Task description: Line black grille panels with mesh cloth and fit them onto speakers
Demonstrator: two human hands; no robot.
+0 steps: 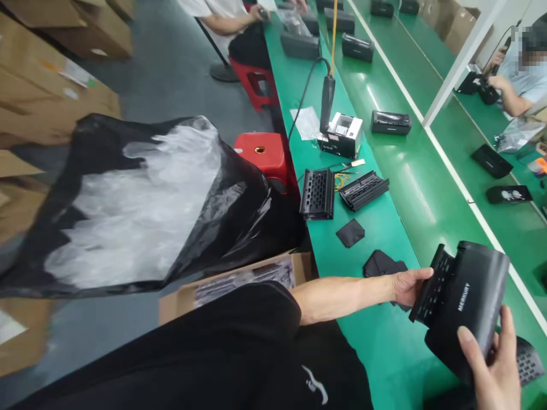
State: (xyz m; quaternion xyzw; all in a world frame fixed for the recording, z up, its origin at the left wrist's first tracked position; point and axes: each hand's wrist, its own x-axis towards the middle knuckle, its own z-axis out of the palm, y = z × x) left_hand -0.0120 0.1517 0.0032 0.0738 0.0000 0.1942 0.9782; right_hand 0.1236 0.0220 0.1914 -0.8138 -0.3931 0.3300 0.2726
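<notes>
My right hand (pixel 496 361) grips a black box-shaped housing (pixel 481 285) with "MERKURY" printed on it, thumb on the front. My left hand (pixel 408 287) holds a black perforated panel (pixel 433 285) by its near edge; its fingers are partly hidden behind it. The panel lies against the side of the housing, and I cannot tell whether they are joined. Beside my left wrist rests a pile of black cloth pieces (pixel 380 263). Another black cloth piece (pixel 350 233) lies farther up the green table. Part of another perforated piece (pixel 529 361) shows behind my right hand.
Two perforated panels (pixel 317 195) (pixel 364 191) lie on the green bench. Past them stand a white-topped box (pixel 342 135) and a hanging power screwdriver (pixel 327 102). A conveyor (pixel 410 188) carries black housings. Left are a red stool (pixel 262 154) and a black bag (pixel 239 228). Co-workers sit nearby.
</notes>
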